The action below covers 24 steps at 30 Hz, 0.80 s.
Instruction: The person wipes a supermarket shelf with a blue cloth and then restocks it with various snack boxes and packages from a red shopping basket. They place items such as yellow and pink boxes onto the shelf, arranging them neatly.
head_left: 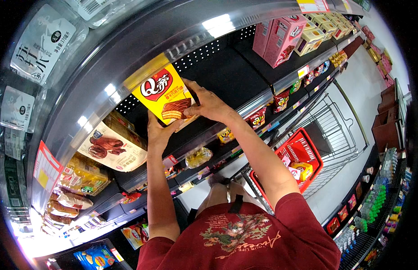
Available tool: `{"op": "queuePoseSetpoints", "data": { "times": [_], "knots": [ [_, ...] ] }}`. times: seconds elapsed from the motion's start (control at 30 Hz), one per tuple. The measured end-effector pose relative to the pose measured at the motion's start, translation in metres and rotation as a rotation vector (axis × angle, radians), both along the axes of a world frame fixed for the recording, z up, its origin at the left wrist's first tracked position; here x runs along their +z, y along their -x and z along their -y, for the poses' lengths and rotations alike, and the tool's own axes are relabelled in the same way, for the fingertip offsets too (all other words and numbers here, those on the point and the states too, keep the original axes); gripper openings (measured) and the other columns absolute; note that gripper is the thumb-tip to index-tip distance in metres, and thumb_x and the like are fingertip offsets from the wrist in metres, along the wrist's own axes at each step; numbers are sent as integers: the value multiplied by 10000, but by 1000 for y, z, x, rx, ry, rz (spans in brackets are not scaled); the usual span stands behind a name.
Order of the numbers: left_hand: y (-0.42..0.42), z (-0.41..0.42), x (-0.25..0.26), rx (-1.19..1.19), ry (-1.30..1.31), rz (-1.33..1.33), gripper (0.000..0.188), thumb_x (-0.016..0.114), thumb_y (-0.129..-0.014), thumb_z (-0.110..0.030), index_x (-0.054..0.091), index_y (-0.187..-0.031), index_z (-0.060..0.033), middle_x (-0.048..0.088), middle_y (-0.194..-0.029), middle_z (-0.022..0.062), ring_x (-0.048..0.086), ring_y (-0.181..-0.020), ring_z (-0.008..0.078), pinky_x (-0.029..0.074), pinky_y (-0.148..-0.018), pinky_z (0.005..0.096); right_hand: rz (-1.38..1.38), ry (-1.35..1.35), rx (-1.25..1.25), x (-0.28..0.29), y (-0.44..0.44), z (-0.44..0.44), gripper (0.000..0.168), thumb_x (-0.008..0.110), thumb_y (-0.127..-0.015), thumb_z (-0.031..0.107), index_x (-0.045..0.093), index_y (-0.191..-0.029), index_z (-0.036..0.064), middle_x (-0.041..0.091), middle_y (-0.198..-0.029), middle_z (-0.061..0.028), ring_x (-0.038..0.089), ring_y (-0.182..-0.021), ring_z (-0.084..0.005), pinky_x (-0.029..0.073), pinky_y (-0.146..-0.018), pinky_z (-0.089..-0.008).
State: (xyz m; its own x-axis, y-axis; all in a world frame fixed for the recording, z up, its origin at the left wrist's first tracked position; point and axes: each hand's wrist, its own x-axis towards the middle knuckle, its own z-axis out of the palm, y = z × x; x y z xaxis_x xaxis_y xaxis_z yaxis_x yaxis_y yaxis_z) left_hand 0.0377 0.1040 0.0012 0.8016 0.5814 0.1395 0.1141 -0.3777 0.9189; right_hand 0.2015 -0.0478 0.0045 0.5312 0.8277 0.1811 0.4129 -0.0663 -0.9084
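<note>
A yellow snack-cake box [161,96], with a red emblem and a chocolate-coated cake pictured on it, is gripped between my two hands at a black shelf. My left hand [159,131] holds its lower left side, thumb along the bottom edge. Around the right side curls my right hand [209,103], its thumb on the front near the cake picture. The box is tilted in this view, just under the front edge of the upper shelf [134,44]. To its left on the same shelf stands a cream croissant package [111,146].
Pink boxes [279,38] and small cream boxes [310,40] stand farther right on the shelf. A shopping cart [340,135] with a red basket [313,148] holding packages stands at my right. Bagged snacks [281,101] line a lower shelf. Bottles [374,206] fill shelving at far right.
</note>
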Motion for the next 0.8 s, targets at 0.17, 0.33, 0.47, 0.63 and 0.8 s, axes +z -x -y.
{"op": "queuePoseSetpoints", "data": {
  "times": [0.17, 0.33, 0.47, 0.63, 0.8],
  "knots": [
    [-5, -1, -4, 26, -49, 15, 793, 912, -745, -116, 473, -1397, -5, 686, -1240, 140, 665, -1108, 212, 516, -984, 347, -76, -40, 6, 0, 0, 0, 989, 859, -795, 108, 297, -1609, 121, 483, -1550, -153, 476, -1432, -305, 400, -1190, -407],
    [-6, -10, -10, 48, -195, -57, 711, 880, -773, -130, 528, -1376, 6, 667, -1275, 167, 661, -1148, 272, 499, -1018, 380, -138, -46, -20, -8, 5, -8, 948, 837, -806, 35, 324, -1595, 148, 504, -1528, -131, 498, -1408, -276, 442, -1154, -407],
    [-7, -13, -16, 43, -195, -70, 669, 859, -796, -160, 545, -1361, 15, 655, -1295, 182, 653, -1177, 293, 487, -1035, 397, -167, -123, -37, -17, 5, -10, 916, 837, -806, 30, 349, -1572, 148, 515, -1520, -122, 498, -1406, -278, 438, -1159, -413],
    [-8, 1, -3, 48, -157, -104, 679, 837, -820, -177, 516, -1383, 25, 639, -1326, 195, 633, -1213, 292, 473, -1054, 397, -169, -127, -61, -23, 4, -13, 921, 845, -767, -6, 385, -1553, 136, 543, -1474, -123, 507, -1395, -294, 405, -1198, -399],
    [-10, -5, -8, 62, -222, -69, 661, 839, -837, -204, 529, -1380, 8, 664, -1303, 179, 646, -1203, 291, 477, -1050, 400, -166, -187, -42, -23, 1, -17, 911, 842, -764, -22, 389, -1542, 117, 528, -1499, -135, 509, -1403, -287, 398, -1204, -397]
  ]
}}
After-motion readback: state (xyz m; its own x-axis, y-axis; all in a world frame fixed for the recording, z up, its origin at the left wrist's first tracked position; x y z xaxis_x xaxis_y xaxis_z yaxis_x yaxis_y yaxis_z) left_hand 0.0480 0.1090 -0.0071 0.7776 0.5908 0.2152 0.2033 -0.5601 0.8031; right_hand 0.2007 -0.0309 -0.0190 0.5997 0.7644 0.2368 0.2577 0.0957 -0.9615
